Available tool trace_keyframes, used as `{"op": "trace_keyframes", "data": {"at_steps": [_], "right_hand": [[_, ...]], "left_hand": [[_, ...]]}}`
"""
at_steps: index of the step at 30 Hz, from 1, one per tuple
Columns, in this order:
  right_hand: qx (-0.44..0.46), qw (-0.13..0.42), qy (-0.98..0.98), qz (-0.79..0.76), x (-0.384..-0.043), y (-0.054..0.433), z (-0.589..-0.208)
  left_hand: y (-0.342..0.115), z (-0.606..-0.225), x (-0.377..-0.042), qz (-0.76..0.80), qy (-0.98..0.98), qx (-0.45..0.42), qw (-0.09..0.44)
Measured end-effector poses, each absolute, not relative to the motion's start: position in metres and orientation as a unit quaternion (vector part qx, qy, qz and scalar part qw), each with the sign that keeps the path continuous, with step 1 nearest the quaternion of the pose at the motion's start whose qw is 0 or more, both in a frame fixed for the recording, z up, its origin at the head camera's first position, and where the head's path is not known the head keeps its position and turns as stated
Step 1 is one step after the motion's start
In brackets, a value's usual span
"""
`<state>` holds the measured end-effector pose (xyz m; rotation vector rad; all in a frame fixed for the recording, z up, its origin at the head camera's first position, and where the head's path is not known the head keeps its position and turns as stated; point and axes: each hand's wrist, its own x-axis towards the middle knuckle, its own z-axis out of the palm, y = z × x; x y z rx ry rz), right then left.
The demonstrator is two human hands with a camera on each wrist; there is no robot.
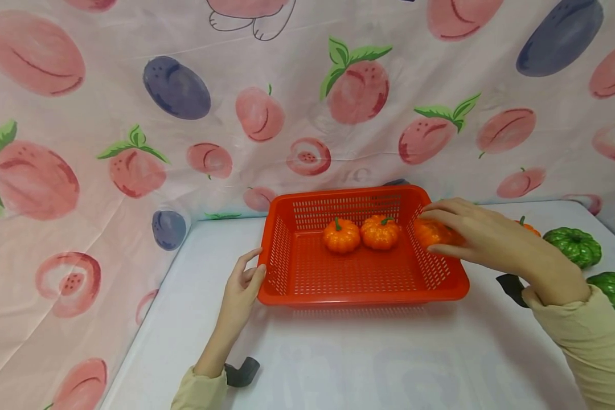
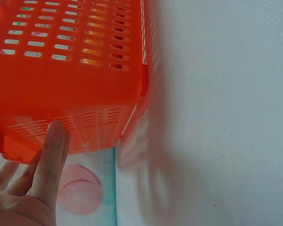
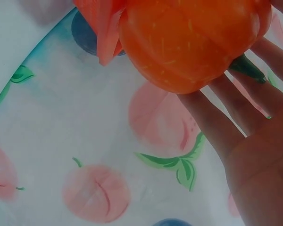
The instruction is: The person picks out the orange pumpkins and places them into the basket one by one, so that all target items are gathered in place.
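"Which step is this?"

"My reading: setting an orange pumpkin into the red basket. It's at the basket's right end, over the rim. I can't tell whether it touches the plastic."

"How's the grip?"

"The right hand has its fingers curved round the pumpkin, spread only about as wide as the fruit. The left hand isn't clenched: its fingers are fairly straight against the basket's left end, probably to steady it."

"Anything inside already?"

"Two, side by side near the back: one pumpkin with an upright stem and one with a tilted stem. There's bare floor to their right."

"So what does the next move call for?"

"I'd bring the held one inward past the rim, lower it beside its neighbour, then loosen the fingers. Dropping it early might catch the edge."

"And outside?"

"A partly hidden orange pumpkin and two green pumpkins sit on the table, to the right."
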<state>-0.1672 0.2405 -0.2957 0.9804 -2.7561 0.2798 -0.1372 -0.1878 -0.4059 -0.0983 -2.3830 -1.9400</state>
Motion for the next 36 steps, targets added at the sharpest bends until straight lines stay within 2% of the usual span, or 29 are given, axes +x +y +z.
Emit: {"op": "trace_keyframes", "data": {"at_steps": [19, 36], "right_hand": [[0.338, 0.083, -0.931, 0.109, -0.174, 0.227, -0.3], [0.36, 0.064, -0.923, 0.118, -0.179, 0.217, -0.31]], "left_hand": [[-0.189, -0.409, -0.138, -0.622, -0.78, -0.04, 0.05], [-0.188, -0.408, -0.138, -0.629, -0.776, -0.033, 0.041]]}}
